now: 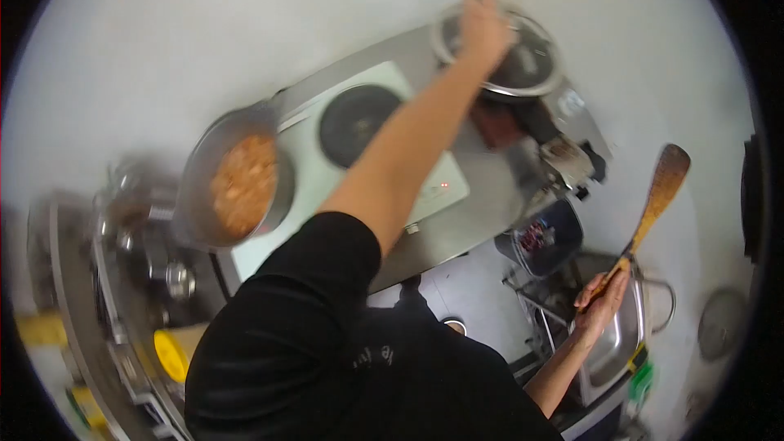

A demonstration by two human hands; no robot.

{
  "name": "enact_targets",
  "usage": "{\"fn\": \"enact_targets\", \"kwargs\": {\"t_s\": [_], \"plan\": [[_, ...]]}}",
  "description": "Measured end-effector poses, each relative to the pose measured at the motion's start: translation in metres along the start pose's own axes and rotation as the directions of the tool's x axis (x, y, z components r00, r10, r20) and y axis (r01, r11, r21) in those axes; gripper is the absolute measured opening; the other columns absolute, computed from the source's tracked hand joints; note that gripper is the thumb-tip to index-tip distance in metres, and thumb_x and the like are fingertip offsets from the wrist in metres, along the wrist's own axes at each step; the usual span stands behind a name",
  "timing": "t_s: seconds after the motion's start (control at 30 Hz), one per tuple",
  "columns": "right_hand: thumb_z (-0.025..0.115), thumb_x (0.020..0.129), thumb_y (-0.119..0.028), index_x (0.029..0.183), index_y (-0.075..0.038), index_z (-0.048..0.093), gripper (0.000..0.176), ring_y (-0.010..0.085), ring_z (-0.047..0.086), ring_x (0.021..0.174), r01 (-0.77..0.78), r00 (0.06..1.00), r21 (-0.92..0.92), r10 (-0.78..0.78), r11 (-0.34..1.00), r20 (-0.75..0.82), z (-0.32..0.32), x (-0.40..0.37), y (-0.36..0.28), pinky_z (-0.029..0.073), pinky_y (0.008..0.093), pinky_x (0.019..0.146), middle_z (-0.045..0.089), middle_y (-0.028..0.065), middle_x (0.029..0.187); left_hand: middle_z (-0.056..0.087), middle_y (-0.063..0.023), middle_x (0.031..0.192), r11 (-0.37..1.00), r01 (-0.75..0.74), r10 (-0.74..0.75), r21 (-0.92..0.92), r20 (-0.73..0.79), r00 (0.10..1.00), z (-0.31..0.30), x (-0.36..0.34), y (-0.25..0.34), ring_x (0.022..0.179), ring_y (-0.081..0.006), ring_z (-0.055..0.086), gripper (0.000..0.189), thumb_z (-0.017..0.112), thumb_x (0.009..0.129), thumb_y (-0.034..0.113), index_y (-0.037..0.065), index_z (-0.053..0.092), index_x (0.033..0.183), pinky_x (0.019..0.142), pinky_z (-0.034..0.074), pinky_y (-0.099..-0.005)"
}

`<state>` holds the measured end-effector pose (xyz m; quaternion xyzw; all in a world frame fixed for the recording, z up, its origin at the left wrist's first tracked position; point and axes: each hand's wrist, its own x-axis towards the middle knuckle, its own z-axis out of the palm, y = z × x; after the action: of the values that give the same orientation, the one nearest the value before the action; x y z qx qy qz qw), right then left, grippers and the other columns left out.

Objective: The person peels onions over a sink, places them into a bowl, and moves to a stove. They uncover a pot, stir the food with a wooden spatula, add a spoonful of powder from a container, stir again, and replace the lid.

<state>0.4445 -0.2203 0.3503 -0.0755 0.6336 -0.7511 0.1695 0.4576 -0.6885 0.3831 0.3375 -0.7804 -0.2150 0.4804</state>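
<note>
My left arm stretches across the stove to a glass lid (531, 61) with a metal rim. My left hand (483, 28) is over the left side of this lid, fingers bent and closed on it; blur hides the exact grip. Under the lid sits a dark pan, mostly covered. At the right, my right hand (604, 302) is wrapped around the handle of a wooden spatula (663, 184). Its stained blade points up and away from me. A large grey pot (200, 171) with orange-red chunky food (245, 184) stands on the left side of the hot plate.
The pale electric hot plate (441, 188) has a dark burner (355, 122) and lit red indicators. A bin (563, 237) with scraps stands below the steel counter (490, 220). A metal sink (612, 359) lies at lower right. Shelves with utensils and a yellow lid (170, 355) are on the left.
</note>
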Motion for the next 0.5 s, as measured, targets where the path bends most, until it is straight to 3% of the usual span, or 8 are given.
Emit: {"fn": "enact_targets", "kwargs": {"t_s": [0.03, 0.07, 0.17, 0.27, 0.33, 0.37, 0.4, 0.5], "plan": [[0.04, 0.1, -0.037, 0.117, -0.01, 0.045, 0.032, 0.0096, 0.037, 0.033, 0.028, 0.997, 0.025, -0.03, 0.999, 0.073, 0.014, 0.002, 0.001, 0.033, 0.023, 0.028, 0.05, 0.0037, 0.062, 0.048, -0.0286, 0.11, 0.993, 0.079, -0.085, -0.091, -0.07, 0.994, -0.032, -0.018, 0.022, 0.105, -0.0462, 0.049, 0.049, 0.067, 0.077, 0.019, -0.001, 0.047, 0.117, 0.089, 0.041, -0.051], [0.041, 0.1, -0.037, 0.117, -0.01, 0.045, 0.032, 0.0097, 0.037, 0.032, 0.053, 0.988, 0.054, -0.06, 0.997, 0.14, 0.027, 0.007, 0.003, 0.033, 0.0231, 0.028, 0.05, 0.0034, 0.062, 0.047, -0.0258, 0.106, 0.983, 0.001, -0.041, -0.186, -0.213, 0.976, -0.044, -0.038, 0.02, 0.102, -0.0461, 0.049, 0.046, 0.068, 0.077, 0.021, 0.001, 0.047, 0.113, 0.087, 0.042, -0.05], [0.045, 0.099, -0.032, 0.125, -0.008, 0.042, 0.035, 0.009, 0.045, 0.043, 0.11, 0.936, -0.01, -0.1, 0.994, 0.338, 0.087, 0.01, 0.001, 0.042, 0.0224, 0.039, 0.054, 0.0043, 0.069, 0.048, -0.0193, 0.107, 0.919, 0.114, -0.142, -0.379, -0.049, 0.989, -0.146, -0.132, 0.048, 0.098, -0.0406, 0.051, 0.043, 0.069, 0.076, 0.021, 0.001, 0.049, 0.11, 0.084, 0.044, -0.0427], [0.047, 0.099, -0.025, 0.131, -0.007, 0.041, 0.037, 0.0091, 0.051, 0.055, 0.219, 0.85, -0.07, -0.155, 0.973, 0.503, 0.152, 0.003, -0.012, 0.046, 0.0228, 0.052, 0.058, 0.0065, 0.08, 0.051, -0.017, 0.104, 0.938, -0.053, 0.048, -0.341, -0.024, 0.999, -0.262, -0.218, 0.034, 0.097, -0.0343, 0.052, 0.039, 0.066, 0.075, 0.015, 0.002, 0.052, 0.109, 0.084, 0.043, -0.0392], [0.048, 0.098, -0.02, 0.127, -0.003, 0.049, 0.033, 0.012, 0.052, 0.058, 0.437, 0.689, -0.343, -0.063, 0.832, 0.722, 0.191, 0.002, -0.018, 0.046, 0.0258, 0.055, 0.061, 0.0039, 0.075, 0.053, -0.0153, 0.11, 0.896, 0.271, -0.291, -0.352, -0.005, 0.957, -0.354, -0.254, 0.025, 0.106, -0.0279, 0.052, 0.047, 0.066, 0.075, 0.014, 0.0, 0.049, 0.117, 0.092, 0.041, -0.0389], [0.05, 0.097, -0.019, 0.123, -0.004, 0.054, 0.03, 0.0127, 0.052, 0.057, 0.6, 0.598, -0.351, -0.111, 0.719, 0.794, 0.218, -0.01, -0.023, 0.045, 0.0269, 0.054, 0.061, 0.0046, 0.073, 0.053, -0.0158, 0.111, 0.989, 0.122, -0.143, -0.087, -0.302, 0.943, -0.385, -0.279, -0.014, 0.106, -0.0266, 0.052, 0.05, 0.065, 0.077, 0.013, 0.0, 0.047, 0.122, 0.093, 0.041, -0.0384], [0.051, 0.096, -0.017, 0.119, -0.005, 0.059, 0.027, 0.0134, 0.052, 0.057, 0.744, 0.495, -0.333, -0.143, 0.579, 0.857, 0.25, -0.029, -0.03, 0.043, 0.0279, 0.052, 0.061, 0.0053, 0.071, 0.052, -0.0169, 0.113, 0.96, 0.201, -0.088, 0.195, -0.472, 0.877, -0.433, -0.288, -0.023, 0.106, -0.0281, 0.052, 0.048, 0.063, 0.081, 0.012, -0.001, 0.046, 0.124, 0.093, 0.041, -0.0383], [0.055, 0.091, -0.019, 0.115, -0.009, 0.062, 0.027, 0.0226, 0.062, 0.063, 0.962, 0.174, -0.138, -0.139, 0.235, 0.975, 0.335, -0.087, -0.037, 0.046, 0.0374, 0.054, 0.064, 0.0124, 0.074, 0.051, -0.0211, 0.116, 0.774, 0.462, -0.127, 0.433, -0.609, 0.783, -0.555, -0.299, -0.04, 0.107, -0.0346, 0.053, 0.045, 0.059, 0.087, 0.022, -0.001, 0.048, 0.124, 0.092, 0.042, -0.0401]]}}
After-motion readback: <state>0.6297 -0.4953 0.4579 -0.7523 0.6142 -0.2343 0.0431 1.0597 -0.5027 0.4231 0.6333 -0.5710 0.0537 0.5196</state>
